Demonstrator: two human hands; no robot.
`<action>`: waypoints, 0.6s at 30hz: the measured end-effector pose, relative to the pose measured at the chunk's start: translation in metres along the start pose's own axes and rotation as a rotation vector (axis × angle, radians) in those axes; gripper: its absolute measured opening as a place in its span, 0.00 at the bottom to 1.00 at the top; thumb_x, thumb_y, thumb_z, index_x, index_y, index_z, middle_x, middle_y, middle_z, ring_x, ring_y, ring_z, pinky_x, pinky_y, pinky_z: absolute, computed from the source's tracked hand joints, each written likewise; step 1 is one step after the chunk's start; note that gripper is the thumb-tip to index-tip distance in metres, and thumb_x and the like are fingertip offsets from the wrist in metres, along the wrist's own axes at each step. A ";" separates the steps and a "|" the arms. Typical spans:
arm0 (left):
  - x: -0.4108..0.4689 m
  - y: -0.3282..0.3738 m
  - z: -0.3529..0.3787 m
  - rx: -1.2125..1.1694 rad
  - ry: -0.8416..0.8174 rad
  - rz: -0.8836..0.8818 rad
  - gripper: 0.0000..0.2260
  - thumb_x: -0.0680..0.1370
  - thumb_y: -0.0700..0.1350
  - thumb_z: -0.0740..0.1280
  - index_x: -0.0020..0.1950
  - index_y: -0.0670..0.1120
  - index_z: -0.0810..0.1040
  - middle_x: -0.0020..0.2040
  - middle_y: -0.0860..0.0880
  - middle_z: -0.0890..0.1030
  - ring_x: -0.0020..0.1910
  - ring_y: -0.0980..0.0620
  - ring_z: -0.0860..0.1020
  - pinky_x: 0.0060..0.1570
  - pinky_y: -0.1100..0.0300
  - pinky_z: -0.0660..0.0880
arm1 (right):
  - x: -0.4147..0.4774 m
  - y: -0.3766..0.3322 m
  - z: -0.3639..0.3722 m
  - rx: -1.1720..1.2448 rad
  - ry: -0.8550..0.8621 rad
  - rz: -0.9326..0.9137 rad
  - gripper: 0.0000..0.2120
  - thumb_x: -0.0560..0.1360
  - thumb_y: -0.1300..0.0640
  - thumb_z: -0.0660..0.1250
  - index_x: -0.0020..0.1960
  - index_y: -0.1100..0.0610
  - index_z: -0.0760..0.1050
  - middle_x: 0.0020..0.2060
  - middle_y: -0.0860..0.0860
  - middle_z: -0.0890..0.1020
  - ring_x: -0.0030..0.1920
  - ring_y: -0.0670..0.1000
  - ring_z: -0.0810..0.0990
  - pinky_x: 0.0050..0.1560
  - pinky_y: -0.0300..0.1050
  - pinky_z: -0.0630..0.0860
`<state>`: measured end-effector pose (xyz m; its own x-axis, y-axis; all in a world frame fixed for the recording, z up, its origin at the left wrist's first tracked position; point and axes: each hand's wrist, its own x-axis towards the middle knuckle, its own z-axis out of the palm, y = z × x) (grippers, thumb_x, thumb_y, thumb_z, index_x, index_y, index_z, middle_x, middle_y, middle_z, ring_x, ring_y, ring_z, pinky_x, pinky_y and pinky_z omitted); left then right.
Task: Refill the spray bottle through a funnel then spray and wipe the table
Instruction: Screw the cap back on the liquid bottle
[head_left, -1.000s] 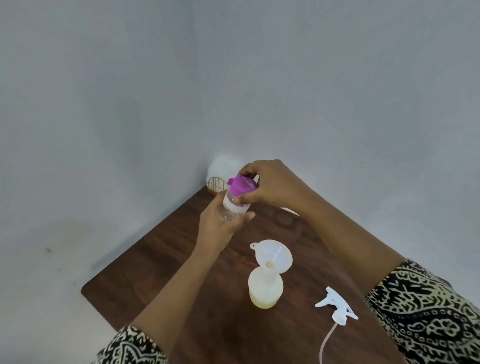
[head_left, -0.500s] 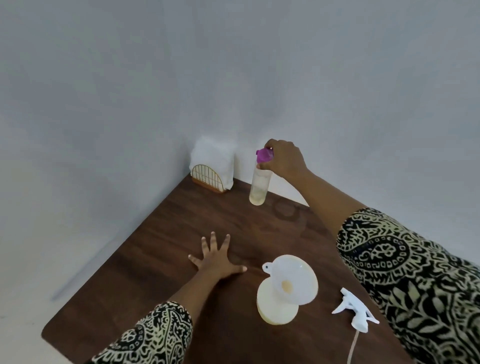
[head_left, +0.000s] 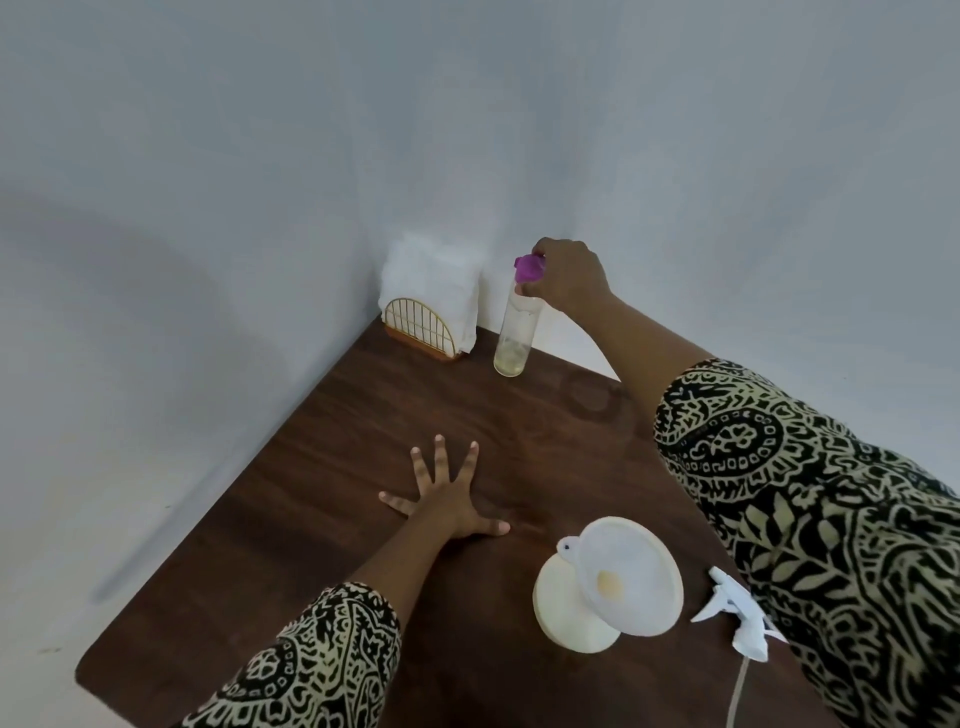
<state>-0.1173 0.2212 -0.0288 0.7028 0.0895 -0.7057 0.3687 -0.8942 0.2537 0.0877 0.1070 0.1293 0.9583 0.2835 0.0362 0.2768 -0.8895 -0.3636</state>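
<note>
I see the left hand (head_left: 447, 499) flat on the table (head_left: 322, 441), fingers splayed, grip wide open on nothing. Up-left of the right grip: napkins (head_left: 431, 280) in a gold wire holder (head_left: 423, 328), in the wall corner. Right hand (head_left: 569, 275) closed over the purple cap (head_left: 529, 267) of the clear refill bottle (head_left: 514, 338), upright, thin pale liquid at its base. Near side of that grip: funnel (head_left: 631, 574) tilted in the cream spray bottle (head_left: 563, 610), yellowish spot at the funnel throat. Trigger sprayer head (head_left: 740, 613) lies just beside it, tube trailing. Dark wood top, plain grey walls.
</note>
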 end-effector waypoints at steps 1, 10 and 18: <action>0.000 0.000 0.000 0.000 -0.004 -0.001 0.56 0.64 0.71 0.70 0.73 0.64 0.29 0.72 0.50 0.22 0.72 0.39 0.24 0.62 0.20 0.42 | 0.002 0.000 0.000 -0.005 -0.008 -0.004 0.26 0.69 0.50 0.74 0.62 0.59 0.73 0.57 0.55 0.79 0.56 0.57 0.77 0.51 0.46 0.71; 0.002 -0.001 0.003 0.016 0.029 0.007 0.55 0.65 0.71 0.69 0.73 0.64 0.29 0.73 0.49 0.22 0.72 0.39 0.25 0.61 0.20 0.43 | 0.008 -0.004 -0.005 -0.182 -0.140 0.018 0.29 0.67 0.49 0.74 0.63 0.56 0.69 0.57 0.54 0.77 0.55 0.57 0.77 0.46 0.46 0.69; -0.009 -0.003 0.010 -0.046 0.191 0.065 0.55 0.65 0.70 0.70 0.74 0.63 0.29 0.76 0.50 0.27 0.75 0.41 0.29 0.64 0.23 0.44 | -0.068 -0.012 -0.049 -0.081 -0.067 -0.161 0.17 0.73 0.56 0.69 0.62 0.54 0.74 0.55 0.48 0.80 0.55 0.51 0.78 0.55 0.45 0.73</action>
<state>-0.1311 0.2190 -0.0297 0.8272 0.1173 -0.5496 0.3426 -0.8805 0.3277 0.0226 0.0806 0.1763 0.8949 0.4455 0.0251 0.4340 -0.8558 -0.2816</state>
